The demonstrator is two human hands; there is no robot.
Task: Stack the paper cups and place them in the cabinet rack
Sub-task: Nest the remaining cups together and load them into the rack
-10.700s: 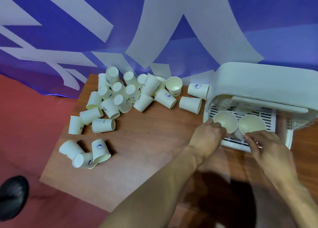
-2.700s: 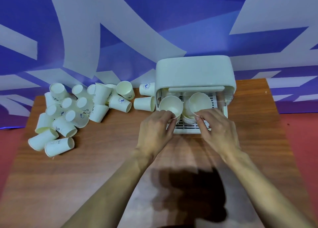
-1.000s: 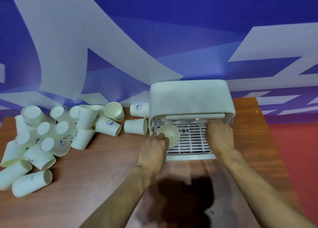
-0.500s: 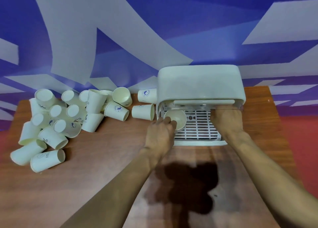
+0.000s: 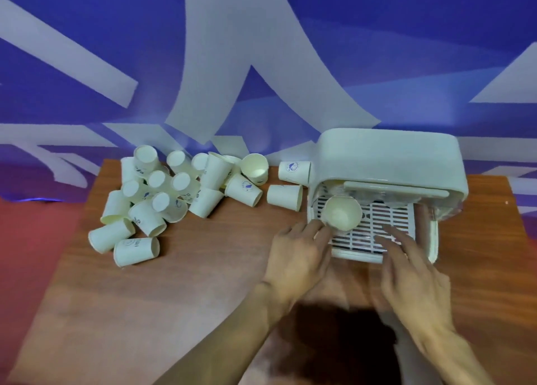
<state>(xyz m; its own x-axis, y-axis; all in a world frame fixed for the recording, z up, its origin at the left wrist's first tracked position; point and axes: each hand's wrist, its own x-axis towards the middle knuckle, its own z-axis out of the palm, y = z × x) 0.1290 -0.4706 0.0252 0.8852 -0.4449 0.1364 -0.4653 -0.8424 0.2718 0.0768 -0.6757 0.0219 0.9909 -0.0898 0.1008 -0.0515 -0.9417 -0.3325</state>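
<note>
A stack of cream paper cups point(image 5: 343, 216) stands mouth-up on the left side of the white slatted tray point(image 5: 386, 227) pulled out of the white cabinet rack point(image 5: 386, 158). My left hand point(image 5: 296, 257) lies just in front of the stack with its fingers stretched out, the fingertips at the stack's lower left side. My right hand point(image 5: 412, 271) is motion-blurred, with fingers spread over the tray's front right edge and nothing in it. Several loose cups point(image 5: 174, 193) lie in a heap at the table's back left.
Two cups lie on their sides next to the cabinet's left wall, one point(image 5: 284, 197) near the tray and one point(image 5: 295, 171) behind it. The wooden table point(image 5: 174, 297) ends at a blue and white wall behind. Red floor shows on both sides.
My right hand has come back out from under the cabinet's lid to the tray's front. My left hand has let go of the cup stack's rim and eased back.
</note>
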